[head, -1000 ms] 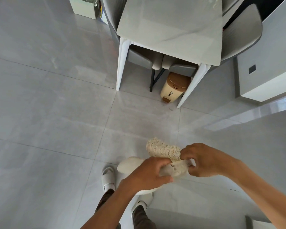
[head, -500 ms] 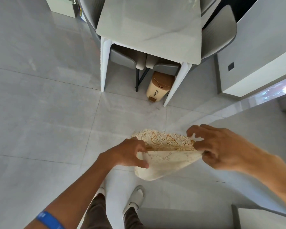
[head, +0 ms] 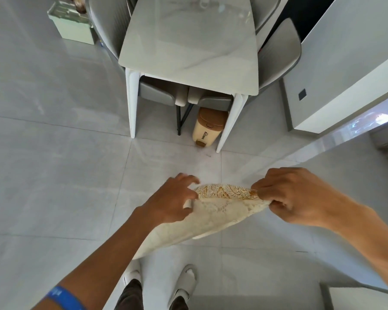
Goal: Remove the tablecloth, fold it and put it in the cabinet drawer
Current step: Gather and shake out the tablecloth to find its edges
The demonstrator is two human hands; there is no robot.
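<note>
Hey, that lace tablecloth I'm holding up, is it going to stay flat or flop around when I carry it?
Probably floppy: the tablecloth sags in a curve between the left hand and right hand. Likely light, since a fingertip grip at each end holds it. The open lace may snag on fingers.

Single head view, steeply downward over near hands (head: 173,202); table (head: 188,48) ahead
</note>
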